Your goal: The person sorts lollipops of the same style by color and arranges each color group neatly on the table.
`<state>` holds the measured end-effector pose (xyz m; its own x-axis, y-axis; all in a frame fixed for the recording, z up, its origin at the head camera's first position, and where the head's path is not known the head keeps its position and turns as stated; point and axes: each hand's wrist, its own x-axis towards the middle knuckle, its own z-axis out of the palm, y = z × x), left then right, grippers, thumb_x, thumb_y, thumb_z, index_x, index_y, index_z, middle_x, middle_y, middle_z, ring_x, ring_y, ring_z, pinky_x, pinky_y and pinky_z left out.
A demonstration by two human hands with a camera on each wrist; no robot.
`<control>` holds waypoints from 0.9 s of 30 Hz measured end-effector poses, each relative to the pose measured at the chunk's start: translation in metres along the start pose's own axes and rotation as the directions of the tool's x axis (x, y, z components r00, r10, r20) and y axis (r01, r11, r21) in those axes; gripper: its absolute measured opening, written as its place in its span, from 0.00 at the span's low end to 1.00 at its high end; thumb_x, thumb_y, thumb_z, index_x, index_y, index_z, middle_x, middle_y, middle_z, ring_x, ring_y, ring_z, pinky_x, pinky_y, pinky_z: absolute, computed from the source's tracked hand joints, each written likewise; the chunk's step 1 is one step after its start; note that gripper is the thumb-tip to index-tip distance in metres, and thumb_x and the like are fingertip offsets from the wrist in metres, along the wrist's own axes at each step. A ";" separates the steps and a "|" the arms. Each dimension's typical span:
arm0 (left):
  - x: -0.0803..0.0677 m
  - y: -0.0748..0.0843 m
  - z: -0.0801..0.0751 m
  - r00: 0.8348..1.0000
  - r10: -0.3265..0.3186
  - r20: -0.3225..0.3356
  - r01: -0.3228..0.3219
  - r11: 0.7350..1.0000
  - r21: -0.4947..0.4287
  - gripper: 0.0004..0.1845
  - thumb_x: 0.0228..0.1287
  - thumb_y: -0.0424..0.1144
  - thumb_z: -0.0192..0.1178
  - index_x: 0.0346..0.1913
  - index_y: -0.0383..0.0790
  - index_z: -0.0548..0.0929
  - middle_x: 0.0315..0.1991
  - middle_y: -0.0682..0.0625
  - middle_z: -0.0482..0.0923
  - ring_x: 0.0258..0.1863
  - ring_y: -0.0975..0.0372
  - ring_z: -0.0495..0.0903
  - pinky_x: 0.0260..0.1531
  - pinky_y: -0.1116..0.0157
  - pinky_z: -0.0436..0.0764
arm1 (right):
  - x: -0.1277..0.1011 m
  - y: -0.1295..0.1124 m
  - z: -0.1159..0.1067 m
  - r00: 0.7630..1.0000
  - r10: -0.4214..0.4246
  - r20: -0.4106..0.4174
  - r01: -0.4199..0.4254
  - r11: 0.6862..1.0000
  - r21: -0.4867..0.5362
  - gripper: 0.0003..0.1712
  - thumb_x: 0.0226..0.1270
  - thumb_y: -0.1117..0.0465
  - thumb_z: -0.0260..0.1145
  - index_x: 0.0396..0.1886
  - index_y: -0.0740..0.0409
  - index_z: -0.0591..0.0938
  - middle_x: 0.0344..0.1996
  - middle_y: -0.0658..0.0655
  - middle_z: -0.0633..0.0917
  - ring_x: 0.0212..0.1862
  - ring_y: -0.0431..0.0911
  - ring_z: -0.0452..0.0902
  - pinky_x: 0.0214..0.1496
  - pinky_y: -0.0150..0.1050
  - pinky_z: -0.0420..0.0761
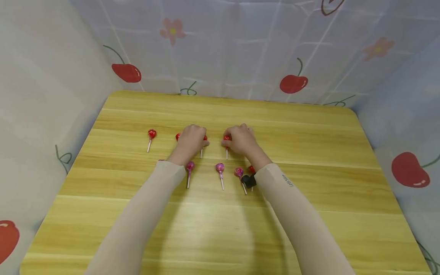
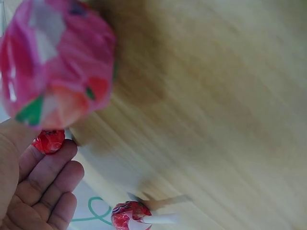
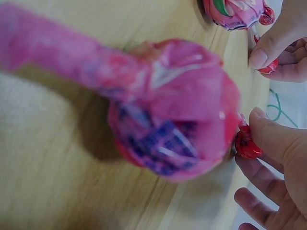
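My left hand [image 1: 191,140] pinches a red-wrapped lollipop [image 1: 205,138] between thumb and fingers, its white stick pointing toward me. Just to its right, my right hand [image 1: 241,139] holds another red lollipop [image 1: 227,139] the same way. In the right wrist view both grips show, with the left hand's red lollipop [image 3: 268,68] above and the right hand's red lollipop [image 3: 248,146] below. One more red lollipop [image 2: 129,216] lies beside the left hand, partly hidden by it in the head view. A pink lollipop [image 2: 57,62] looms large in the left wrist view.
A red lollipop [image 1: 152,133] lies far left on the wooden table [image 1: 309,130]. Nearer me is a row of pink lollipops [image 1: 220,167], with a red one [image 1: 251,169] partly behind the right sleeve. A small black device [image 1: 249,180] is at the right wrist. Printed curtains surround the table.
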<state>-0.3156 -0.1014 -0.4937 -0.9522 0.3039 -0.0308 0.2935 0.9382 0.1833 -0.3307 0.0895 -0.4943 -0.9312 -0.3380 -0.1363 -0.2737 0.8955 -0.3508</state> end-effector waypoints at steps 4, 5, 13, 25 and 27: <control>-0.001 0.000 0.001 1.000 0.021 -0.013 -0.020 1.000 0.007 0.15 0.63 0.48 0.68 0.37 0.37 0.83 0.34 0.45 0.84 0.40 0.51 0.82 0.48 0.55 0.79 | -0.001 0.001 0.000 1.000 0.005 0.001 -0.005 1.000 0.003 0.16 0.67 0.46 0.68 0.47 0.49 0.86 0.50 0.51 0.87 0.50 0.54 0.68 0.52 0.48 0.63; -0.001 0.000 0.001 1.000 0.026 -0.017 -0.026 1.000 0.010 0.15 0.63 0.48 0.68 0.37 0.37 0.83 0.34 0.45 0.85 0.40 0.51 0.82 0.48 0.55 0.79 | -0.001 0.001 0.000 1.000 0.007 0.000 -0.007 1.000 0.001 0.16 0.67 0.46 0.68 0.47 0.49 0.86 0.50 0.51 0.87 0.50 0.54 0.68 0.52 0.48 0.63; -0.003 0.000 0.001 0.999 0.032 -0.038 -0.032 0.999 0.016 0.16 0.62 0.48 0.68 0.39 0.36 0.82 0.33 0.44 0.84 0.39 0.50 0.82 0.46 0.55 0.80 | -0.002 0.001 -0.001 1.000 0.003 0.008 -0.003 1.000 -0.004 0.20 0.67 0.45 0.68 0.54 0.48 0.84 0.55 0.51 0.84 0.53 0.54 0.69 0.52 0.48 0.64; -0.006 0.009 -0.005 0.981 0.086 -0.172 -0.083 0.996 0.025 0.22 0.62 0.51 0.68 0.45 0.33 0.82 0.38 0.40 0.84 0.41 0.49 0.81 0.50 0.55 0.80 | -0.031 0.033 -0.037 0.994 -0.008 -0.108 0.016 0.997 0.072 0.24 0.68 0.46 0.67 0.60 0.50 0.81 0.53 0.55 0.83 0.60 0.58 0.68 0.64 0.57 0.64; -0.006 0.015 -0.009 0.965 0.111 -0.238 -0.109 0.994 0.025 0.21 0.61 0.51 0.69 0.42 0.33 0.82 0.35 0.41 0.84 0.37 0.50 0.80 0.46 0.56 0.80 | -0.039 0.043 -0.042 0.991 -0.007 -0.132 0.018 0.996 0.083 0.24 0.68 0.48 0.67 0.60 0.51 0.81 0.53 0.56 0.83 0.60 0.59 0.68 0.64 0.58 0.64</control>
<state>-0.3062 -0.0902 -0.4821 -0.9062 0.3582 0.2246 0.3971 0.9035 0.1613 -0.3167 0.1535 -0.4648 -0.9529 -0.3031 -0.0104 -0.2695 0.8622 -0.4289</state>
